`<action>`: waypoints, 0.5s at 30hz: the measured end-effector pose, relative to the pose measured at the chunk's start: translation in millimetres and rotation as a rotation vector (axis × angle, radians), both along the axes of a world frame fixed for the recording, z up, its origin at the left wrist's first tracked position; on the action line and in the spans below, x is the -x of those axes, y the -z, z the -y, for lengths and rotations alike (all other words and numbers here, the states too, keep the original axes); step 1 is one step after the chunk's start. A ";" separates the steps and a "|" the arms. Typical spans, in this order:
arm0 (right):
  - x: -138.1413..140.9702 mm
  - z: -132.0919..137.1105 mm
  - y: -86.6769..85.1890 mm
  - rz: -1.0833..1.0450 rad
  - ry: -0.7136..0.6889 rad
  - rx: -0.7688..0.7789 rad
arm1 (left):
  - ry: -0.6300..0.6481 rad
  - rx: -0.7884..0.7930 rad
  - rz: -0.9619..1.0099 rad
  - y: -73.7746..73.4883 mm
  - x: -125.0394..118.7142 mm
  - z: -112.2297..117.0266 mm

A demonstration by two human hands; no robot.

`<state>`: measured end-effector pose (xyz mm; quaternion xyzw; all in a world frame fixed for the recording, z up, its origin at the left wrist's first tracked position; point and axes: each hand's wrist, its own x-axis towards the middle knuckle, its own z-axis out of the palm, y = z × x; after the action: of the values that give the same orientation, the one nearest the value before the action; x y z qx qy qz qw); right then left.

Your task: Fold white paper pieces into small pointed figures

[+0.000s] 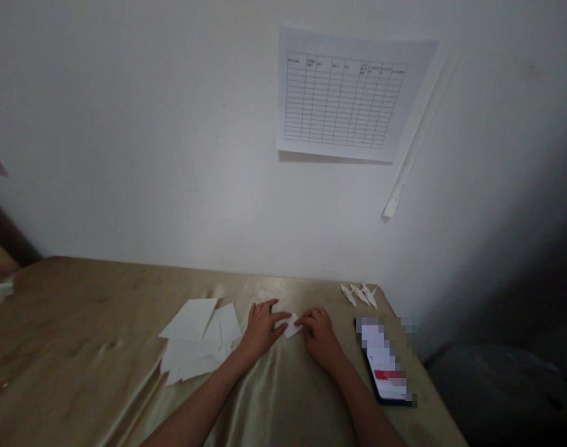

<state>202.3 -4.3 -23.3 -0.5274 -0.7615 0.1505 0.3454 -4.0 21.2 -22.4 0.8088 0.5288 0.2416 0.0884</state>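
A small folded piece of white paper (291,326) lies between my two hands, low over the cloth-covered table. My left hand (263,324) holds its left edge between thumb and index finger, the other fingers stretched forward. On the opposite side, my right hand (317,326) pinches the paper's right edge, fingers curled. Left of my left hand is a loose pile of white paper sheets (195,347), overlapping at odd angles. Three small folded paper figures (358,295) with pointed ends sit in a row at the table's back right.
A phone (386,363) with a lit, blurred-out screen lies right of my right forearm. The tan shiny cloth (92,329) has creases near the front. Behind the table rises a white wall bearing a printed table sheet (342,99). Dark padded furniture (497,385) stands beyond the right edge.
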 end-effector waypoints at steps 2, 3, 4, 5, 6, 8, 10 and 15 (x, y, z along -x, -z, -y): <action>-0.9 -1.1 -0.4 0.014 0.006 0.009 | -0.002 0.008 0.002 -1.0 -0.1 -0.1; -1.5 -2.0 -0.4 0.022 0.006 0.015 | -0.002 0.007 0.006 -1.7 -0.4 -0.1; -2.2 -2.9 -0.3 0.027 0.004 0.019 | -0.002 0.006 0.011 -2.4 -0.7 0.0; -2.9 -3.9 0.0 0.030 0.001 0.020 | -0.004 0.006 0.017 -3.1 -1.1 0.1; -3.5 -4.7 0.3 0.029 0.000 0.020 | -0.007 0.009 0.021 -3.7 -1.5 0.3; -4.3 -6.0 1.2 0.030 -0.001 0.018 | -0.013 0.019 0.025 -5.0 -1.8 0.7; -4.4 -6.8 1.9 0.037 -0.001 0.013 | -0.013 0.021 0.022 -6.0 -1.2 0.9; -3.3 -7.6 3.9 0.057 0.008 0.005 | 0.036 0.029 -0.016 -7.2 4.2 -0.5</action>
<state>205.6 3.3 -27.2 -0.5354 -0.7685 0.1360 0.3228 -8.2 21.7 -15.2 0.8187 0.5184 0.2257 0.1001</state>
